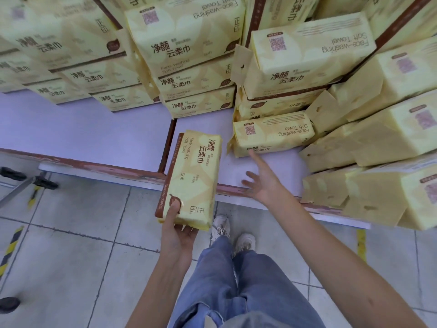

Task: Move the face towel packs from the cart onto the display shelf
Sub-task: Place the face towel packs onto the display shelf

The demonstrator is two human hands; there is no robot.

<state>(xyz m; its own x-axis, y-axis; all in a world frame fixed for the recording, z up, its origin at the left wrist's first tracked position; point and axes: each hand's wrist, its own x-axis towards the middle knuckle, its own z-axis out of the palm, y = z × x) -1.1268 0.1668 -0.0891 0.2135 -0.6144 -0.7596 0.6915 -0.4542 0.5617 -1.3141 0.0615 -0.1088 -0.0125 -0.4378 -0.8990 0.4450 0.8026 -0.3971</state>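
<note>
– Pale yellow wrap with brown print: is that the pack [192, 178] being carried?
– Yes. The left hand [176, 230] grips its near end, thumb on the top face beside the brown leaf mark, fingers curled underneath. The pack points lengthwise away from the person. Its far end is over the front edge of the shelf [82, 133] and its near end is over the floor [82, 256].
– And the other hand?
– The right hand [262, 185] holds nothing. Its fingers are spread, and the forefinger stretches toward a single pack [272, 134] lying flat on the white shelf board, just right of the carried one. The fingertip is at that pack's front edge; I cannot tell whether it touches.
– What stands around that one?
– More of the same packs. A tall stack [295, 60] rises right behind it, and further stacks [189, 67] run along the back of the shelf to the left. On the right, a pile [378, 138] shows its folded ends toward the single pack. A reddish-brown divider [168, 143] separates two shelf boards, and the front rim has the same colour.
– And below the shelf?
– Grey tiles. The person's blue jeans [236, 280] and pale shoes [244, 242] are close to the shelf front, and yellow-and-black tape [10, 247] marks the floor at the far left.
</note>
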